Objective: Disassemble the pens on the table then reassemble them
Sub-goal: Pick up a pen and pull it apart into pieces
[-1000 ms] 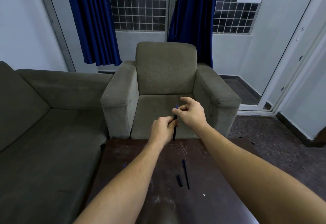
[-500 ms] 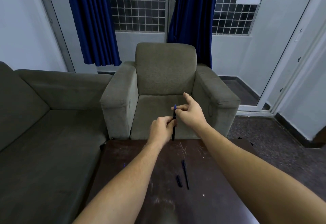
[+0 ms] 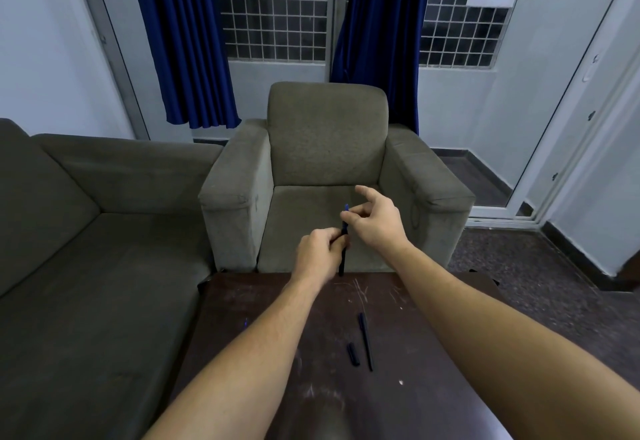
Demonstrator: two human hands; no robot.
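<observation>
Gripping upright pen (image 3: 341, 264) mid-barrel with left hand (image 3: 320, 249); pinching its blue top, just above, with right hand (image 3: 375, 223), index finger stretched. Lying on worktop (image 3: 277, 335) nearer than both hands: cap (image 3: 353, 354) beside thin rod (image 3: 366, 341).

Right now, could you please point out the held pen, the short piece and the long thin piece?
held pen (image 3: 341, 264), head view, lower barrel.
short piece (image 3: 353, 354), head view, its middle.
long thin piece (image 3: 365, 342), head view, mid-shaft.
</observation>
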